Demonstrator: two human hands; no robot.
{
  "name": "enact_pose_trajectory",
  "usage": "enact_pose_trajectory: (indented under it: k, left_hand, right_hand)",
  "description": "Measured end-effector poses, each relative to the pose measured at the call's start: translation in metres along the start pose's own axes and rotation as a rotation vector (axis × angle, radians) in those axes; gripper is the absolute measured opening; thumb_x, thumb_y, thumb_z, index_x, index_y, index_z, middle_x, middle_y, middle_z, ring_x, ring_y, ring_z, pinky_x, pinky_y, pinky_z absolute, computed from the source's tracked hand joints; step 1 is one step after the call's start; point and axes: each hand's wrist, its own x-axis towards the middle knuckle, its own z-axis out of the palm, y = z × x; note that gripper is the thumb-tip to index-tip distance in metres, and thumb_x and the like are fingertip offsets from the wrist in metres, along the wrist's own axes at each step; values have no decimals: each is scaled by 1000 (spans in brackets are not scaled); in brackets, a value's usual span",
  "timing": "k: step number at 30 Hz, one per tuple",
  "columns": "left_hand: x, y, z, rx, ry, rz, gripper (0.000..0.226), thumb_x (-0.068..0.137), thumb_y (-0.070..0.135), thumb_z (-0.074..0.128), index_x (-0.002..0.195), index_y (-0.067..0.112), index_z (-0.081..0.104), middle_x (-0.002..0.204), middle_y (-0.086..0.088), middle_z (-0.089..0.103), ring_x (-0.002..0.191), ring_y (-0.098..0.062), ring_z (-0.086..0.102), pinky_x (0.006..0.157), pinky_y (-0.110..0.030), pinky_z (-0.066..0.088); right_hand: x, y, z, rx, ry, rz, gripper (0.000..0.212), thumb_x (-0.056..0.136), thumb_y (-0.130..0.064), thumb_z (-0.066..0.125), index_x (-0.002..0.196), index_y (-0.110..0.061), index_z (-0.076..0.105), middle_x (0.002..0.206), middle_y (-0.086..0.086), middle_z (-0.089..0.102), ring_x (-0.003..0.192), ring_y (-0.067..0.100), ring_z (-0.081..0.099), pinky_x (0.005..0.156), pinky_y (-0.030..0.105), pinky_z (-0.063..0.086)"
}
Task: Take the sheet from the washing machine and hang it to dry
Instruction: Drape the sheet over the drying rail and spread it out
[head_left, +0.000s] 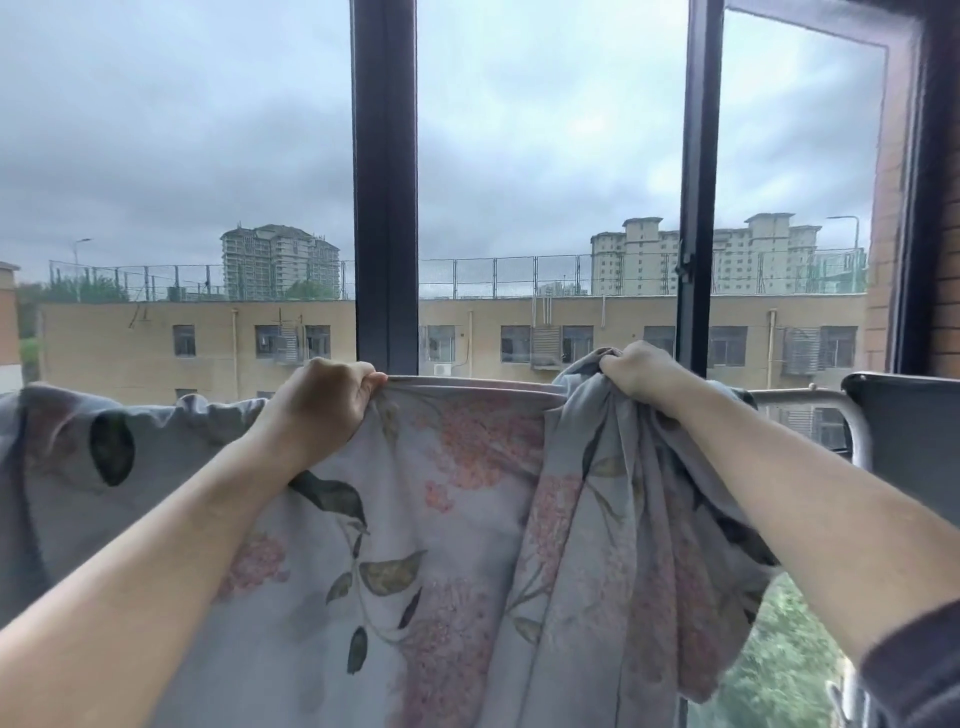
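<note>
Sheet (457, 519) (grey, pink flowers, dark leaves) hangs in front of the window frame (385, 182), bunched at far left, spread flat in the middle. Left hand (322, 402) has its fingers closed on the top hem, pulled taut w/ a straight edge running right. Right hand (641, 371) has its fingers clenched round a gathered wad of sheet. Metal rail (810, 397) shows just right of it, dark bin (904, 431) at far right.
</note>
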Motion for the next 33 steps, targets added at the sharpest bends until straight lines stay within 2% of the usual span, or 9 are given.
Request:
enact_pose_trajectory:
  k: [6, 10, 14, 18, 22, 25, 28, 31, 33]
  left_hand:
    - [-7, -10, -4, 18, 122, 86, 26, 94, 15, 53, 85, -2, 70, 61, -14, 67, 49, -23, 60, 53, -32, 54]
    - [-13, -11, -10, 61, 144, 104, 12, 86, 1, 61, 79, -4, 69, 52, -12, 62, 42, -13, 43, 51, -22, 38]
    - [-17, -17, -10, 105, 145, 72, 22, 89, 11, 55, 74, 0, 67, 51, -12, 60, 42, -22, 53, 51, -22, 35]
    - [-10, -5, -2, 77, 85, 30, 25, 93, 11, 53, 72, 3, 65, 52, -6, 58, 44, -17, 45, 54, -24, 39]
    - [-2, 17, 4, 117, 1, -139, 39, 96, 24, 40, 58, 19, 47, 51, 1, 48, 49, -21, 48, 49, -27, 35]
    - [9, 52, 15, 118, -25, -129, 36, 97, 34, 36, 66, 22, 50, 62, 1, 55, 59, -22, 52, 54, -30, 40]
    - [29, 99, 31, 28, -100, -57, 36, 98, 41, 34, 71, 24, 50, 62, 3, 52, 54, -17, 48, 57, -30, 46]
    - [57, 146, 60, 80, -226, 3, 43, 97, 50, 29, 100, 20, 60, 86, -2, 63, 77, -21, 60, 70, -35, 52]
    - [68, 168, 79, 144, -291, -3, 52, 97, 53, 24, 104, 19, 62, 95, -5, 65, 84, -23, 60, 70, -34, 50]
  right_hand:
    - [6, 12, -5, -9, 0, -24, 38, 94, -27, 40, 113, -1, 59, 123, 21, 57, 108, 32, 52, 84, 30, 36]
    - [11, 18, -6, 6, -9, -43, 31, 94, -25, 40, 103, -4, 60, 116, 19, 60, 90, 26, 48, 78, 27, 35]
    - [16, 23, -6, -12, 0, -48, 31, 94, -27, 41, 104, -5, 60, 116, 18, 60, 90, 26, 47, 78, 28, 35]
    - [12, 32, -5, -104, 33, -43, 24, 92, -33, 38, 91, -14, 53, 116, 16, 60, 100, 31, 53, 85, 36, 41]
    - [8, 41, -7, -147, 62, -81, 30, 93, -33, 37, 95, -12, 57, 116, 17, 61, 103, 32, 54, 88, 38, 42]
    - [6, 50, -15, -166, 72, -87, 35, 93, -33, 37, 102, -9, 61, 115, 17, 62, 105, 32, 54, 87, 37, 41]
    - [7, 54, -16, -174, 46, -121, 28, 90, -34, 39, 89, -15, 59, 109, 15, 64, 102, 31, 55, 85, 36, 41]
    - [7, 57, -19, -195, -8, -162, 29, 89, -37, 40, 87, -18, 60, 105, 10, 65, 95, 28, 55, 80, 35, 41]
    - [10, 59, -22, -187, -40, -183, 30, 90, -36, 40, 92, -17, 63, 105, 8, 65, 91, 26, 53, 77, 33, 40]
